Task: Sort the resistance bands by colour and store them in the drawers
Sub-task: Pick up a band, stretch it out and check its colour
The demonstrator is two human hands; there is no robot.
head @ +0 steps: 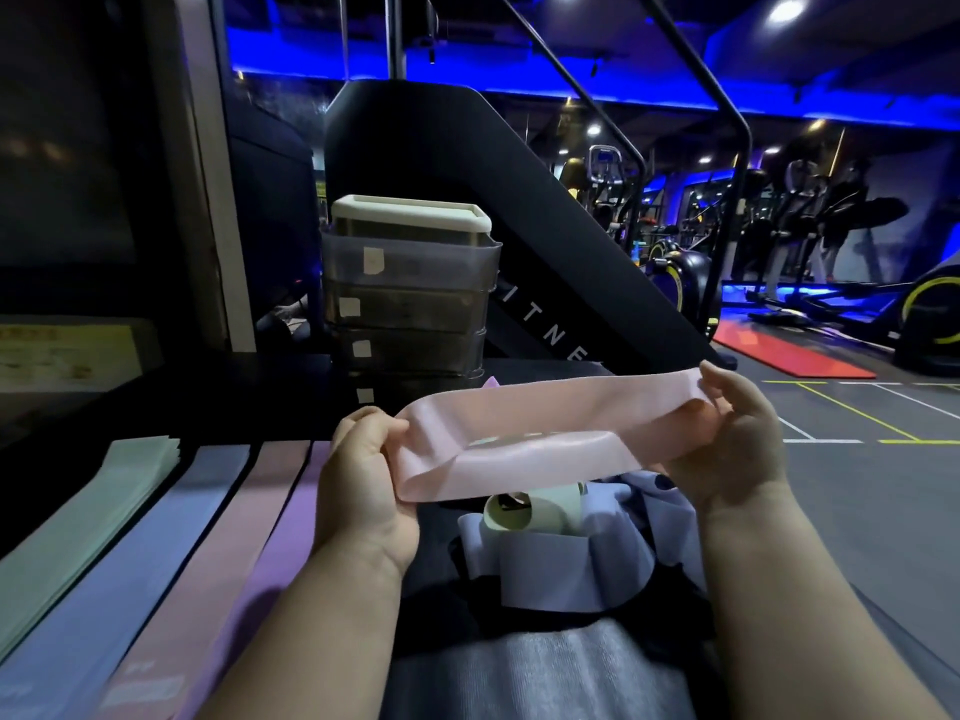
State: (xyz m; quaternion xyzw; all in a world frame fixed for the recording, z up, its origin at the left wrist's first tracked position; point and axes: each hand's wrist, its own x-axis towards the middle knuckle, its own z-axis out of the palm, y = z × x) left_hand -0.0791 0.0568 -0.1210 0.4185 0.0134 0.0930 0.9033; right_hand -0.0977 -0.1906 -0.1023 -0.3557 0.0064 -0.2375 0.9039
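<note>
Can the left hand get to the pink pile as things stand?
Probably yes: the pink pile lies close beside the left hand, nothing between them. But that hand grips one end of the pink band, the right hand the other.

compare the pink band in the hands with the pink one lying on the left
The held band hangs in the air between left hand and right hand; the lying band rests on the dark surface. The held band is twisted; the lying band is flat and straight. Both pale pink.
</note>
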